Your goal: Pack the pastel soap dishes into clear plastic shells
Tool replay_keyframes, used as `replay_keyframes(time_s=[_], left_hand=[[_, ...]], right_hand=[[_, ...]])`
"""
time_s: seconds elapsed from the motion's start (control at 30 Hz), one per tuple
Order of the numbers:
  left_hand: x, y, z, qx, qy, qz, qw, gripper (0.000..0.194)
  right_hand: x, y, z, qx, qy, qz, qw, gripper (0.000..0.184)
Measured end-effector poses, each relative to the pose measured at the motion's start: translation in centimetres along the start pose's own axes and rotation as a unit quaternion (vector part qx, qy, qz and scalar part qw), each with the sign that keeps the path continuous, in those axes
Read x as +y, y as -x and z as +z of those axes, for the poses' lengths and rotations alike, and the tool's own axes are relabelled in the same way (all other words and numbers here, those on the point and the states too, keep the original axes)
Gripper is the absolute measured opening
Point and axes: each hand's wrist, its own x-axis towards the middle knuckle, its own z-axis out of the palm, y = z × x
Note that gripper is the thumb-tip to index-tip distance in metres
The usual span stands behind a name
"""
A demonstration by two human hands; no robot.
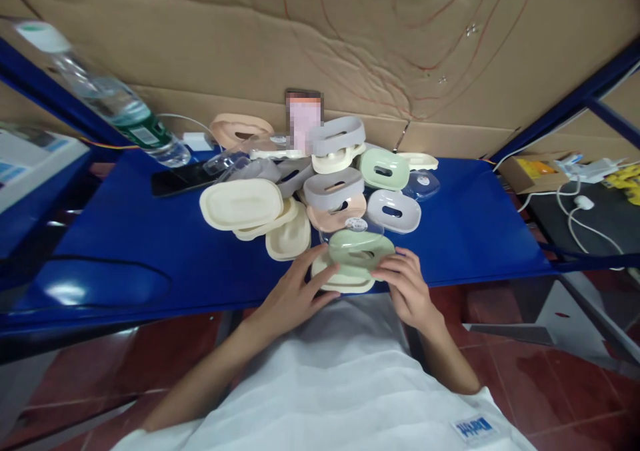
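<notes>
Head view, blue counter (465, 238) with containers grouped toward its middle. At left, a clear bottle (115, 108) with white cap, green label and clear liquid inside; at far right, a cardboard box (517, 181) with yellow contents (540, 168). Between these, a cluster of shallow oval dishes, several overlapping: at the rear, a grey dish (350, 126) atop a cream-coloured one (330, 163); farther forward, a slotted peach dish (323, 216) and, to its right, a glossy lilac dish (407, 214). Near the front edge, a green dish (345, 254) over a cream dish (350, 283), just before a clear plastic piece (375, 231) with a white label. Right grip (407, 288) closed on the right end of the green dish, fingertips along its edge. Left grip (300, 284) with thumb and fingers apart at the left end of the cream dish; firmness of hold impossible to tell. Green dish between both grips, cream dish beneath it.
</notes>
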Motion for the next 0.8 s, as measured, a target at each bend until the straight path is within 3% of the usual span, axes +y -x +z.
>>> replay_keyframes(time_s=[0.1, 0.27, 0.47, 0.6, 0.7, 0.8], left_hand=[[-0.1, -0.1, 0.1, 0.01, -0.002, -0.018, 1.0, 0.054], [-0.3, -0.3, 0.0, 0.017, -0.006, -0.022, 1.0, 0.033], [-0.4, 0.0, 0.3, -0.001, -0.054, 0.007, 0.999, 0.025], [-0.5, 0.4, 0.5, -0.017, -0.045, -0.008, 0.999, 0.023], [-0.3, 0.5, 0.5, -0.018, -0.059, 0.002, 0.998, 0.026], [0.0, 0.3, 0.3, -0.031, -0.079, 0.019, 0.996, 0.027]], right_hand=[[-0.1, -0.4, 1.2, -0.037, -0.026, -0.03, 0.999, 0.046], [0.0, -1.0, 2.8, -0.053, -0.02, -0.04, 0.998, 0.039], [-0.2, -1.3, 3.4, -0.097, 0.093, -0.047, 0.99, 0.024], [-0.2, -1.1, 3.6, -0.103, 0.103, -0.046, 0.988, 0.023], [0.0, -0.6, 3.7, -0.056, 0.094, -0.039, 0.993, 0.024], [0.1, -0.4, 3.8, 0.063, 0.113, 0.029, 0.991, 0.028]])
